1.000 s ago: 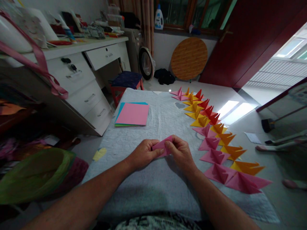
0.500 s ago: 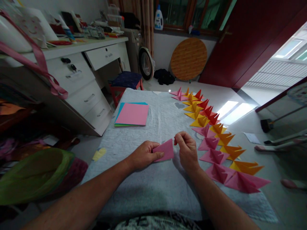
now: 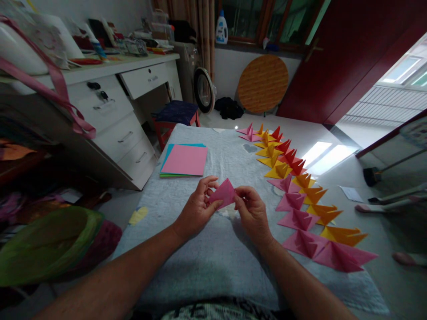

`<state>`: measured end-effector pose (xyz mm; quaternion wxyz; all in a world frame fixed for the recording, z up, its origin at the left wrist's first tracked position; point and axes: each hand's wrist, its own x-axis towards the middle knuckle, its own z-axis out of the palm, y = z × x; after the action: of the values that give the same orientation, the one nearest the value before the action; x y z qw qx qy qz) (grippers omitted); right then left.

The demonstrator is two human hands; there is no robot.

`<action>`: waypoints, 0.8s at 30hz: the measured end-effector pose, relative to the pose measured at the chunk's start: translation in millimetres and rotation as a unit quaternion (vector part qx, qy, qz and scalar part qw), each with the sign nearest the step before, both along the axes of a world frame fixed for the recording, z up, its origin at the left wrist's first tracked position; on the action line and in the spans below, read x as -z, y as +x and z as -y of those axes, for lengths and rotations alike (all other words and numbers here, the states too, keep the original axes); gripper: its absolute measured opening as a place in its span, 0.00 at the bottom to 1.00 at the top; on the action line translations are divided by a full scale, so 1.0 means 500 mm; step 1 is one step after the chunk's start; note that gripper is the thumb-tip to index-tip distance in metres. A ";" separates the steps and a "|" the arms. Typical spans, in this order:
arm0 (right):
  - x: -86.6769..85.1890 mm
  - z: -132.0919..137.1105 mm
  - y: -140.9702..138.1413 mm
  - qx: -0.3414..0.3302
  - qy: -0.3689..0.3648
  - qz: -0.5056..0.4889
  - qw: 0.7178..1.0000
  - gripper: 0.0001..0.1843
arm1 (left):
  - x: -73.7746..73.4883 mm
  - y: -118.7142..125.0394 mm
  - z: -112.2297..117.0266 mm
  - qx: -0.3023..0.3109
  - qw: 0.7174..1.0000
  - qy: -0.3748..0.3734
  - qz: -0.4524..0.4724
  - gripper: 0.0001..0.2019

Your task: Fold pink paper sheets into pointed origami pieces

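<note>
A pink folded paper triangle (image 3: 223, 194) is held just above the grey cloth-covered table (image 3: 207, 258). My left hand (image 3: 196, 209) pinches its left edge, with the thumb underneath and the fingers on top. My right hand (image 3: 251, 212) pinches its right corner between thumb and forefinger. A stack of flat coloured sheets (image 3: 184, 160), pink on top, lies farther back to the left. Along the table's right side runs a double row of folded paper shapes (image 3: 296, 204) in pink, orange, yellow and red.
A white desk with drawers (image 3: 110, 102) stands at the left, and a red stool (image 3: 175, 118) is beyond the table's far edge. A green bag (image 3: 50, 240) sits low at the left. A round wooden board (image 3: 263, 82) leans on the far wall.
The pink piece has turned and lifted so a point faces up. My right hand, which had let go half a second ago, has come back and pinches its right corner.
</note>
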<state>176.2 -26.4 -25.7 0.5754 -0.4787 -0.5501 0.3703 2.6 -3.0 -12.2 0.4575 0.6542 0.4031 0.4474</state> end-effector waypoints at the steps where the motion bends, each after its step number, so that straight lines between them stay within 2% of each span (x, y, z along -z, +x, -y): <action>1: 0.001 0.000 0.001 0.000 0.003 0.002 1.000 0.04 | 0.002 -0.001 0.001 -0.007 1.000 0.021 -0.011 0.26; 6: 0.001 0.004 0.000 -0.009 0.007 -0.003 1.000 0.05 | 0.000 -0.007 0.000 -0.006 0.994 0.087 -0.058 0.20; 12: -0.008 0.005 -0.004 -0.017 0.002 -0.028 0.999 0.05 | -0.003 -0.009 -0.004 0.012 0.989 0.128 -0.077 0.13; 19: -0.011 0.007 -0.004 -0.025 0.013 -0.029 0.999 0.05 | -0.003 -0.006 -0.004 0.015 0.992 0.095 -0.082 0.14; 24: -0.011 0.007 -0.005 -0.030 0.021 -0.029 0.999 0.05 | -0.010 -0.007 -0.009 0.029 0.985 0.141 -0.094 0.11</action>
<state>173.9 -29.9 -20.0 0.5898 -0.4386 -0.5548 0.3898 -1.0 1.3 -7.3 0.3332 0.7632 0.3576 0.4226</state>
